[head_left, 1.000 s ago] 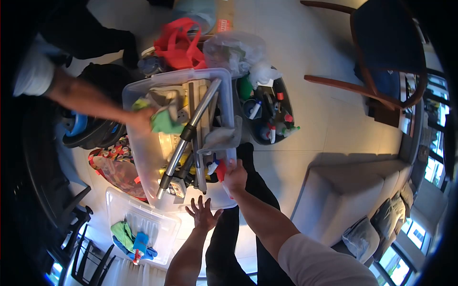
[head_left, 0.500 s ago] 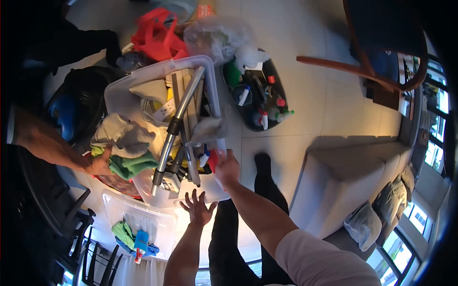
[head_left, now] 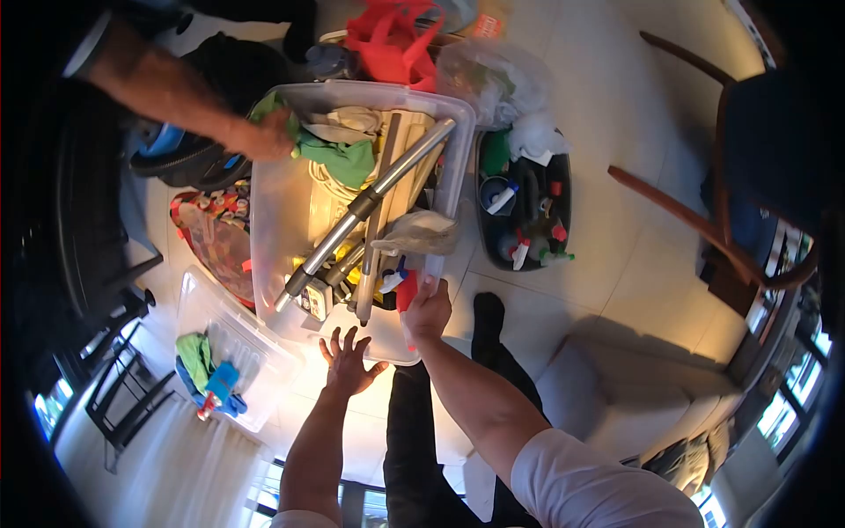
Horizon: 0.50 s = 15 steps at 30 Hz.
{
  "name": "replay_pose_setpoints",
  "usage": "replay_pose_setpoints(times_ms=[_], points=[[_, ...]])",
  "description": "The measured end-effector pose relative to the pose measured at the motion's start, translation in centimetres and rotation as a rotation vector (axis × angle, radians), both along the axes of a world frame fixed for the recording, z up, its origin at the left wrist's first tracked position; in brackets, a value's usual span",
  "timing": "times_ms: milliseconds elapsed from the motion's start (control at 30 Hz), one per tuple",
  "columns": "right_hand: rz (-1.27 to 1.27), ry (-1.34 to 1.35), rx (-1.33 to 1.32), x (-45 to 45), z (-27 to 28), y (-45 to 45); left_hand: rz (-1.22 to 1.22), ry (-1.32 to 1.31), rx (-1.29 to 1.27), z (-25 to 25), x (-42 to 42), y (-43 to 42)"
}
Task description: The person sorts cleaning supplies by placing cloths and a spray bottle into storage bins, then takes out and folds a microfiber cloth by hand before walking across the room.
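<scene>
The clear bin (head_left: 264, 220) stands on the tiled floor (head_left: 581, 264) at the middle of the view; the clock directions here run around its centre. At six o'clock, the left hand (head_left: 350, 365) hangs with its fingers spread in a wide, empty grip, near the bin's edge. At five o'clock, the right hand (head_left: 428, 313) is curled at the bin's rim, right against a red and white spray bottle (head_left: 404, 287); whether its grip is closed on rim, bottle or both, I cannot tell. A second person's hand (head_left: 267, 136) reaches in at ten o'clock, blurred, with green cloth (head_left: 339, 162) at its fingers. Inside the bin, a metal pole (head_left: 409, 158) slants from one o'clock to seven over paler lengths, and a plastic pouch (head_left: 421, 234) lies toward four. Outside, a dark tub (head_left: 484, 231) of bottles sits at three o'clock, a filled clear plastic bag (head_left: 493, 77) at one, and a red bag (head_left: 394, 48) at twelve to one. A patterned bag (head_left: 216, 239) lies at nine. At seven to eight, a clear lid (head_left: 264, 352) carries green and blue cloths (head_left: 195, 354) and a blue bottle (head_left: 222, 379). Farther off are a wooden-framed chair (head_left: 766, 150) at three and a sofa (head_left: 629, 387) at four.
</scene>
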State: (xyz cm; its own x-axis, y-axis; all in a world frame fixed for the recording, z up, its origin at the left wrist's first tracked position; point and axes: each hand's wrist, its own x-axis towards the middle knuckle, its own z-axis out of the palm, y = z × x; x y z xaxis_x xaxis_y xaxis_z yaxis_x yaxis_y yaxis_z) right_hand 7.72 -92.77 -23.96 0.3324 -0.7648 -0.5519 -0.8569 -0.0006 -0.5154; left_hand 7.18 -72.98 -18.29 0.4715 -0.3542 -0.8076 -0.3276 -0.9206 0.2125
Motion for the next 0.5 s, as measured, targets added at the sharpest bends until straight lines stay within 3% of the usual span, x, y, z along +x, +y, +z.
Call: replay_pose_setpoints(times_ms=[500], points=[[0.007,-0.011,-0.081,0.3,-0.3,1.0,0.147,-0.127,-0.14,-0.5,-0.8,1.4]])
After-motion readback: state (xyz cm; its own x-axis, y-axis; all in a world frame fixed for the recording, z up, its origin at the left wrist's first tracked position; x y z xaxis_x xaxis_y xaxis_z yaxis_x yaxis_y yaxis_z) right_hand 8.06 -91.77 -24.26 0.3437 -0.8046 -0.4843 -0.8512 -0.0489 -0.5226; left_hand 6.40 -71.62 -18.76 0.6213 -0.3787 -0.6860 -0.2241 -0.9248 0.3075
